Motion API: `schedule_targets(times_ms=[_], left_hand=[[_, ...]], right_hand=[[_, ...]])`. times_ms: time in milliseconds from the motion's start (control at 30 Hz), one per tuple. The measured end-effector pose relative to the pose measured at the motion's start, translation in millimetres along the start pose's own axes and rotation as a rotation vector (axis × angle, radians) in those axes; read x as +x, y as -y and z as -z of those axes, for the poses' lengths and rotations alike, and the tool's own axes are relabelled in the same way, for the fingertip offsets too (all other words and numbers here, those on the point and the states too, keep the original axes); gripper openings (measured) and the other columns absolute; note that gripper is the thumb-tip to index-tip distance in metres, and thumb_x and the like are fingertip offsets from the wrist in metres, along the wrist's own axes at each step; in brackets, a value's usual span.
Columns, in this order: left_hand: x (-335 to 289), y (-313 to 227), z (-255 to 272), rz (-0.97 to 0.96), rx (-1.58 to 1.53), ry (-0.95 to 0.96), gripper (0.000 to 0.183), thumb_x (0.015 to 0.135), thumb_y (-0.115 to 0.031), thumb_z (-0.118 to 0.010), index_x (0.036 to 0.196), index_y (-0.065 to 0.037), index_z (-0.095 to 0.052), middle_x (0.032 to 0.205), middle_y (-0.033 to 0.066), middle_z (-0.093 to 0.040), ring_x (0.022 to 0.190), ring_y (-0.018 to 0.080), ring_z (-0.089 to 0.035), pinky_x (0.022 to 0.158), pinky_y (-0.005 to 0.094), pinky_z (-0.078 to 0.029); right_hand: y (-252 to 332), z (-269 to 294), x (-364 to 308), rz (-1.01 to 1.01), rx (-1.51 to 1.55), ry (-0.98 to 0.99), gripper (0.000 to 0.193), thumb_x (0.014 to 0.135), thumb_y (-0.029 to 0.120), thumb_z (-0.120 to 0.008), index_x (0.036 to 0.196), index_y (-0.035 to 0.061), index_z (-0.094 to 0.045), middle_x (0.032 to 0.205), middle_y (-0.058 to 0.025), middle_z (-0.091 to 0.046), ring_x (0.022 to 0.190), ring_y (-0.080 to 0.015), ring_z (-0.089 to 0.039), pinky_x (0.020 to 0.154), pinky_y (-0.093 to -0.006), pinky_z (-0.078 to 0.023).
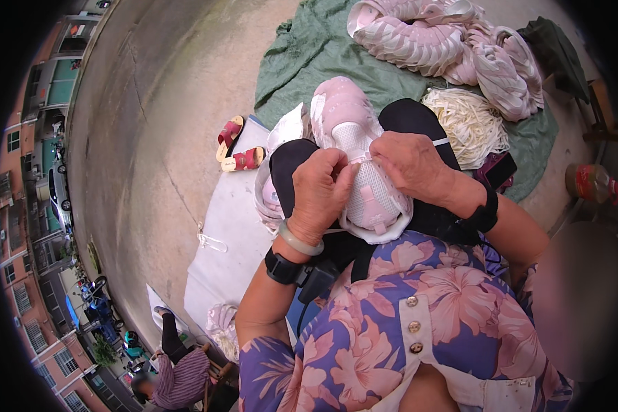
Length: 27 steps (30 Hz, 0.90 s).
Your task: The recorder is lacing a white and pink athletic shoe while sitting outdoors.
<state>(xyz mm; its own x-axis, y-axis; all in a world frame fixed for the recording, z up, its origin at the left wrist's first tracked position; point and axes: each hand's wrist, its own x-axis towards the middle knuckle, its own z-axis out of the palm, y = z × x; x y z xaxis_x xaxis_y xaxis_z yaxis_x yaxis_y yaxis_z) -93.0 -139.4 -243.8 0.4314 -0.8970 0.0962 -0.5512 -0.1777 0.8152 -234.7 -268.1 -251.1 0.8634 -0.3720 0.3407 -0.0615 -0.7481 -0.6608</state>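
A pink and white mesh shoe upper (343, 103) lies across my lap, between my black-clad knees. My left hand (324, 184) is closed in a pinch at its left side, over the lacing area. From the other side my right hand (408, 163) pinches too, thumb against fingers. Between the fingertips a short bit of white shoelace (359, 158) crosses the upper; my fingers hide most of it. The padded heel end (372, 209) of the upper points towards my body. More pink and white uppers (271, 196) lie beside my left knee, partly hidden.
A heap of cream laces (467, 127) sits right of my knee, near a dark phone (501, 169). Bundled uppers (418, 41) lie on a green cloth (295, 62). Red slippers (243, 159) are left, by a white sheet (216, 264). Another person (182, 378) sits lower left.
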Motion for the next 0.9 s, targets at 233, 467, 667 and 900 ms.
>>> schedule_targets(times_ms=[233, 467, 667, 900], left_hand=[[-2, 6, -11, -0.221, 0.163, -0.121, 0.014, 0.074, -0.003, -0.07, 0.08, -0.003, -0.057, 0.069, 0.0086, -0.056, 0.055, 0.0192, -0.056, 0.053, 0.0279, -0.046], [-4, 7, -16, -0.136, 0.102, -0.133, 0.013, 0.074, -0.003, -0.069, 0.081, -0.002, -0.058, 0.069, 0.0078, -0.057, 0.056, 0.0164, -0.056, 0.053, 0.0266, -0.046], [-5, 10, -18, -0.083, 0.044, -0.147, 0.013, 0.075, -0.004, -0.069, 0.082, -0.002, -0.059, 0.068, 0.0061, -0.058, 0.057, 0.0129, -0.055, 0.054, 0.0254, -0.045], [-7, 9, -19, -0.033, -0.001, -0.166, 0.012, 0.076, -0.006, -0.069, 0.081, -0.002, -0.059, 0.066, 0.0051, -0.058, 0.057, 0.0109, -0.054, 0.054, 0.024, -0.044]], right_hand=[[2, -1, 1, -0.042, -0.105, 0.054, 0.005, 0.076, 0.007, -0.054, 0.075, 0.0035, -0.051, 0.071, -0.0146, -0.055, 0.07, -0.0335, -0.058, 0.06, -0.0419, -0.046], [-1, -2, 3, -0.05, -0.132, 0.1, 0.004, 0.074, 0.006, -0.054, 0.075, 0.0037, -0.051, 0.071, -0.0155, -0.055, 0.07, -0.0349, -0.058, 0.061, -0.0436, -0.046], [-2, -3, 4, -0.043, -0.134, 0.114, 0.004, 0.074, 0.006, -0.054, 0.075, 0.0037, -0.051, 0.07, -0.0154, -0.056, 0.07, -0.0346, -0.059, 0.061, -0.043, -0.046], [-7, -6, 1, -0.028, -0.055, 0.061, 0.004, 0.074, 0.006, -0.055, 0.073, 0.0047, -0.051, 0.07, -0.0142, -0.056, 0.069, -0.0341, -0.058, 0.06, -0.0422, -0.046]])
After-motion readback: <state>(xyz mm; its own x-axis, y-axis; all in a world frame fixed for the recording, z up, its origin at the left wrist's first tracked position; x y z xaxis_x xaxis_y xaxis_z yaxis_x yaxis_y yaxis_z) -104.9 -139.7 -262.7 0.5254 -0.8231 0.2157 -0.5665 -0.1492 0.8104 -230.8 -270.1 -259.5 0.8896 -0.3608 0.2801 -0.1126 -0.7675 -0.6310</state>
